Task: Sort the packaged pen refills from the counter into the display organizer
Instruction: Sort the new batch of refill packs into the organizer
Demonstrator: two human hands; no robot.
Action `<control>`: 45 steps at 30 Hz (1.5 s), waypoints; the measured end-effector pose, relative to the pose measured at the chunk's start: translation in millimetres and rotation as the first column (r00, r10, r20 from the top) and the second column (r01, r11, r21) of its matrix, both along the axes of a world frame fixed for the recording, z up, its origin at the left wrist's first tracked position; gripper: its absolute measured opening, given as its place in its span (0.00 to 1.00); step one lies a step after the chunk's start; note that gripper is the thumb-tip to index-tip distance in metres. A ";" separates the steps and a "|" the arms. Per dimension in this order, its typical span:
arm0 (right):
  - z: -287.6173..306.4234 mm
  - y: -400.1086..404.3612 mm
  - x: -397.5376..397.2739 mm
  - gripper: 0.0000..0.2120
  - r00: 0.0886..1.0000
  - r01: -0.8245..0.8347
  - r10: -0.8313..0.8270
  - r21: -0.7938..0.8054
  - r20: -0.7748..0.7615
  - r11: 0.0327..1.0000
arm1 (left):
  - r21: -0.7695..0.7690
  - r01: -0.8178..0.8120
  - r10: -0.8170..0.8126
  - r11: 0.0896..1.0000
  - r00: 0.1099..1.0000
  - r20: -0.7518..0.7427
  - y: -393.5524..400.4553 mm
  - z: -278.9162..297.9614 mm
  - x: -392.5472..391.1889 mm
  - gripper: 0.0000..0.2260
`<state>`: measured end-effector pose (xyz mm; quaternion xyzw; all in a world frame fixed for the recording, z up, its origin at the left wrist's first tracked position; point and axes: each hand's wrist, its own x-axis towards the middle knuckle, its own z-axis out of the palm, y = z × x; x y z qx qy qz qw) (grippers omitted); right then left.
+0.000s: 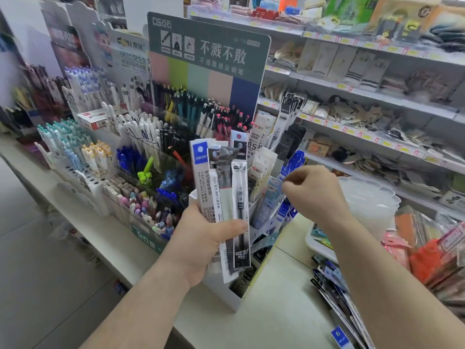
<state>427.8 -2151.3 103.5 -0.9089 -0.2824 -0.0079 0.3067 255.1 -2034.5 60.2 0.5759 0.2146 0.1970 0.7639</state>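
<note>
Left hand, at lower centre of the frame, is being used to grip a fanned bundle of packaged pen refills, with the thumb being pressed across the front packet. Right hand, at centre right, is being held above the white display organizer, fingers curled in as if pinching; whether a packet is being held there cannot be told, as nothing is plainly seen between the fingertips. Many slots of the organizer are already being occupied by upright refill packets, so part of the sorting is judged to be done. More is being left: the bundle in the left hand is not yet being slotted, and a loose heap of further refill packets is being left lying on the counter at lower right of the frame. Roughly the middle of the task is being reached, as far as can be judged. Pen displays are being shown at centre left, beside the organizer.
</note>
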 end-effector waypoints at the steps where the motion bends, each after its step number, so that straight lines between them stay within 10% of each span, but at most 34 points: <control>1: 10.3 -1.5 -11.3 0.05 0.993 -0.047 0.068 0.195 -0.100 0.980 | 0.000 0.027 -0.027 1.000 1.000 -0.004 -0.9 -0.1 0.3 0.19; 4: 24.2 -0.6 -42.6 0.01 0.863 -0.084 0.311 0.493 -0.398 0.866 | 0.018 0.077 -0.076 0.997 0.997 -0.023 -4.6 1.2 2.8 0.21; 9: 14.3 0.6 -50.9 0.06 0.848 -0.132 0.349 0.480 -0.399 0.867 | 0.039 0.083 -0.082 0.996 0.997 -0.016 -7.7 2.6 6.1 0.20; 20: 49.7 -0.1 44.6 0.11 0.947 0.304 -0.081 0.778 -0.312 0.551 | 0.020 -0.044 0.041 0.999 0.989 0.139 4.0 29.5 24.2 0.12; 36: 30.6 83.9 112.0 0.05 0.974 0.222 -0.198 0.272 -0.112 0.936 | -0.008 -0.035 0.036 0.999 0.988 0.147 12.2 30.6 26.4 0.15; 45: 33.8 94.2 111.0 0.04 0.978 0.183 -0.164 0.153 -0.133 0.971 | -0.031 -0.010 0.015 0.999 0.991 0.136 13.0 26.9 22.6 0.16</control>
